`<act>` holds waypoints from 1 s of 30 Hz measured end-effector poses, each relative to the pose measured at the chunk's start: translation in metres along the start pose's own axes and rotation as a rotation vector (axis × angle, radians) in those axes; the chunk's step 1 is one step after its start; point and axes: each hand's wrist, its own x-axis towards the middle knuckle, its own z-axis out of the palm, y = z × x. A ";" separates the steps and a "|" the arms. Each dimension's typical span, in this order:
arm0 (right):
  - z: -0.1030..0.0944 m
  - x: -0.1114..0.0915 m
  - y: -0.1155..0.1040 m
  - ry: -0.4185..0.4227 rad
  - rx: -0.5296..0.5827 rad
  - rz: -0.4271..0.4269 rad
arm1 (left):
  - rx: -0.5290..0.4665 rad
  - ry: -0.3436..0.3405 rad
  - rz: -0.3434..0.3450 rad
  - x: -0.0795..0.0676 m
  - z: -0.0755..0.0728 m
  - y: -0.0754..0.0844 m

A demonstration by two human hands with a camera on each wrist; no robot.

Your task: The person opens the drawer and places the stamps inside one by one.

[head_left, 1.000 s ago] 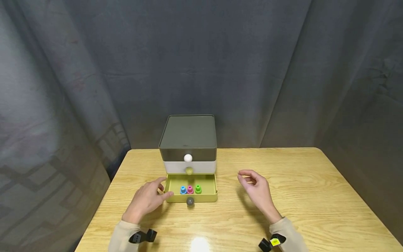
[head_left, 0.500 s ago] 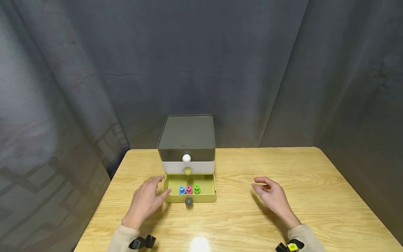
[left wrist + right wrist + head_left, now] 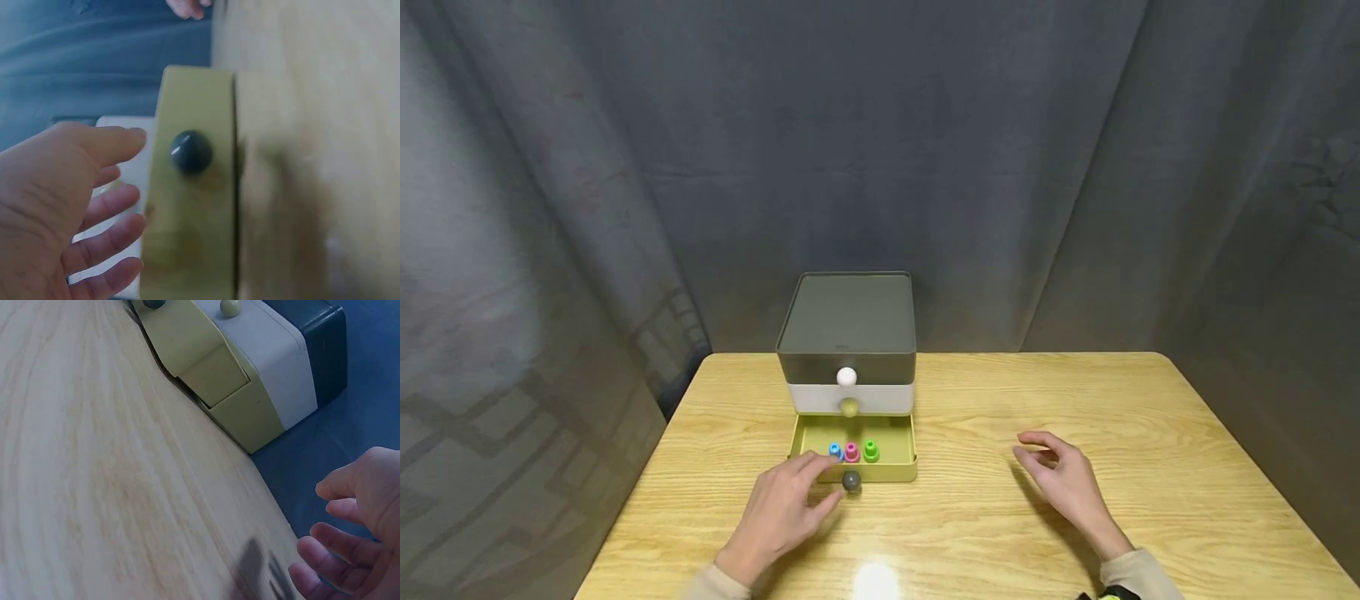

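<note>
A three-tier drawer box (image 3: 850, 312) stands on the table with its bottom yellow-green drawer (image 3: 891, 472) pulled out. Inside that drawer sit a small blue stepped peg (image 3: 835, 451), a pink one (image 3: 852, 452) and a green one (image 3: 871, 451) in a row. My left hand (image 3: 786, 508) is at the drawer's front left, fingers loosely bent and holding nothing. Its thumb is close to the dark round knob (image 3: 192, 152), apart from it in the left wrist view. Over the table to the right hovers my right hand (image 3: 1063, 479), relaxed, with nothing in it.
Above the pulled-out drawer are a white tier (image 3: 880, 398) with a yellow-green knob (image 3: 849, 407) and a dark tier with a white knob (image 3: 846, 377). Grey curtains (image 3: 985, 183) hang behind the wooden table (image 3: 970, 533) and at both sides.
My left hand has moved from the drawer's left side rightward and nearer, to the drawer front by the knob. The right hand has drifted right and toward me. The drawer has stayed pulled out.
</note>
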 end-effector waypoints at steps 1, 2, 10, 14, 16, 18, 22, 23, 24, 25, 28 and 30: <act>0.000 0.000 0.001 0.003 0.001 0.002 | 0.010 -0.015 0.002 -0.001 0.003 0.002; 0.000 -0.001 0.001 0.002 0.002 0.002 | 0.015 -0.030 0.001 -0.001 0.006 0.004; 0.001 -0.004 0.007 -0.018 0.022 0.001 | 0.038 -0.012 -0.032 0.004 0.024 0.014; 0.003 -0.006 0.008 -0.029 0.035 0.011 | 0.082 0.013 -0.050 0.006 0.024 0.015; 0.003 -0.006 0.008 -0.032 0.038 0.021 | 0.098 0.016 -0.060 0.006 0.024 0.016; 0.003 -0.007 0.008 -0.034 0.039 0.022 | 0.115 0.027 -0.067 0.006 0.024 0.015; 0.004 -0.007 0.008 -0.034 0.043 0.016 | 0.148 0.062 -0.077 0.007 0.027 0.014; 0.004 -0.007 0.008 -0.035 0.042 0.014 | 0.151 0.071 -0.084 0.008 0.029 0.014; 0.005 -0.007 0.008 -0.038 0.046 0.015 | 0.150 0.078 -0.092 0.009 0.030 0.013; 0.005 -0.008 0.009 -0.041 0.049 0.014 | 0.149 0.084 -0.101 0.010 0.031 0.013; 0.005 -0.009 0.009 -0.050 0.055 0.011 | 0.135 0.097 -0.131 0.014 0.034 0.011; 0.005 -0.010 0.010 -0.054 0.057 0.008 | 0.124 0.095 -0.153 0.018 0.036 0.009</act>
